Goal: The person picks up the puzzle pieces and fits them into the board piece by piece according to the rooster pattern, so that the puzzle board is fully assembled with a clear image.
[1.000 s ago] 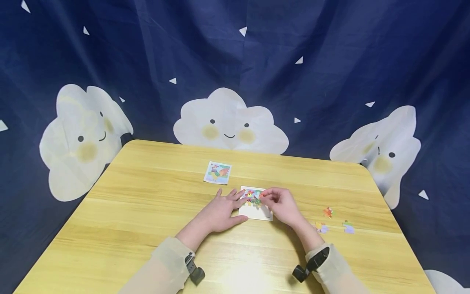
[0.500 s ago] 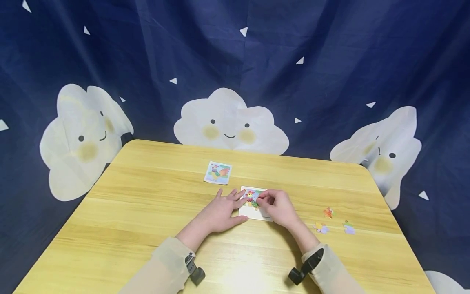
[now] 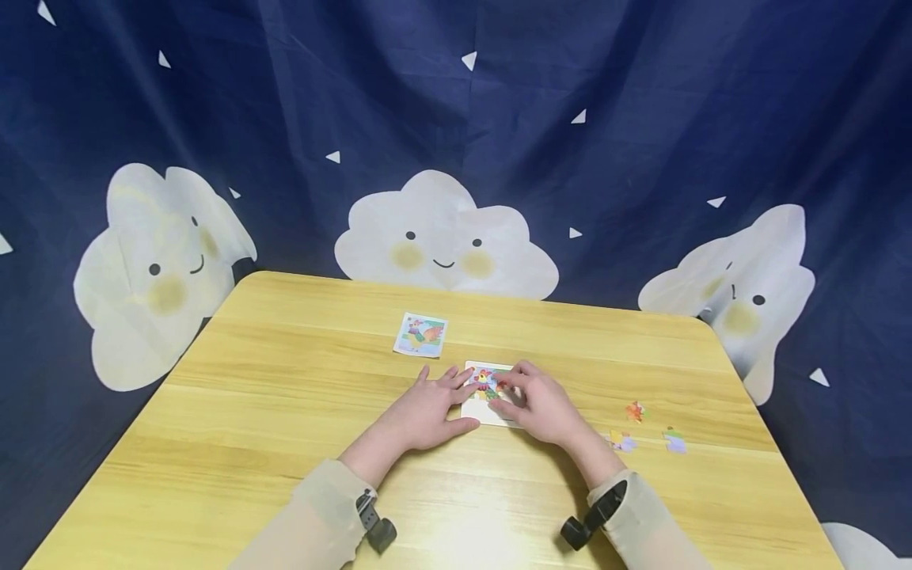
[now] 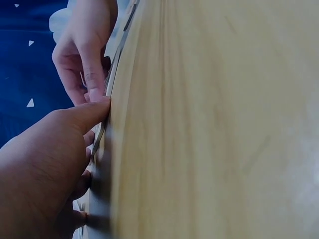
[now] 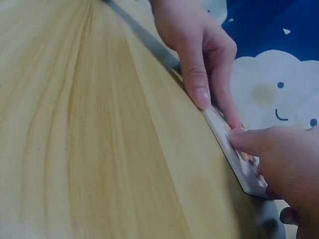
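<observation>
A white puzzle tray (image 3: 484, 412) lies flat mid-table, its upper part filled with colourful pieces showing a chicken (image 3: 484, 377). My left hand (image 3: 431, 412) rests at the tray's left side, fingers spread, with fingertips on the puzzle and the thumb by the lower left corner. Over the tray's right half is my right hand (image 3: 545, 404), thumb and index finger apart, fingertips down at the pieces. A reddish piece shows between them. In the right wrist view, my right thumb (image 5: 249, 140) lies across the tray's surface; the other fingers are mostly hidden.
Loose puzzle pieces lie right of the hands: an orange-red piece (image 3: 636, 411), a yellow and lilac group (image 3: 622, 441), and a green and lilac piece (image 3: 674, 440). Behind the tray is a square picture card (image 3: 420, 335) of the chicken. A blue cloud-patterned curtain (image 3: 613, 158) hangs behind the table.
A second ago my right hand pinched an orange-red piece at the tray's upper right. It lowered it onto the tray, and now thumb and index finger have spread apart. My left hand stays still.
</observation>
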Tool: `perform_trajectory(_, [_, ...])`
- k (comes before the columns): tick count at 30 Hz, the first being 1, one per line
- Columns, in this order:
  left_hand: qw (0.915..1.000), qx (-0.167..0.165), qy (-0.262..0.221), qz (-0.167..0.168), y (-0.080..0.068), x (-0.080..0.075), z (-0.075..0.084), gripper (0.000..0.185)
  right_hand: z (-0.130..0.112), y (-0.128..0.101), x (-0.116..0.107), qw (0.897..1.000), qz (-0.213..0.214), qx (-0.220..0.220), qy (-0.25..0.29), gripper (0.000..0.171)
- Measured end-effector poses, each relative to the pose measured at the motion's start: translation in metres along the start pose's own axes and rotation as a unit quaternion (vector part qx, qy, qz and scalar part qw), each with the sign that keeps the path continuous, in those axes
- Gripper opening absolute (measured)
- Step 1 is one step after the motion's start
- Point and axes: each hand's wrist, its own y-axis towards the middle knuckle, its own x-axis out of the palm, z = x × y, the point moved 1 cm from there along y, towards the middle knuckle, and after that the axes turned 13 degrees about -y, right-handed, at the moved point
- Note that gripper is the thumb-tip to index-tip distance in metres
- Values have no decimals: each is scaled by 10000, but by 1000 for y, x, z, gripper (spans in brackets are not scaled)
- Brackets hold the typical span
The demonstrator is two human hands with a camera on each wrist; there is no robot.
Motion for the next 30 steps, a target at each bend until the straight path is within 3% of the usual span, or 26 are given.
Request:
perform_trajectory(6, [10000, 24, 38, -56, 0, -3, 2, 71, 1, 1, -1, 9997, -137, -67, -173, 44])
perform_trajectory(14, [9986, 87, 513, -83, 6, -4, 9, 71, 1, 1, -2, 9999, -131, -29, -82, 45])
perform_trajectory(20, [9987, 144, 461, -170, 12, -1, 17, 72, 1, 1, 0, 9999, -154, 30, -35, 46])
perform_trajectory(30, [9996, 24, 237, -177, 13, 2, 15, 73, 4, -1, 1, 9999, -148, -51, -13, 53])
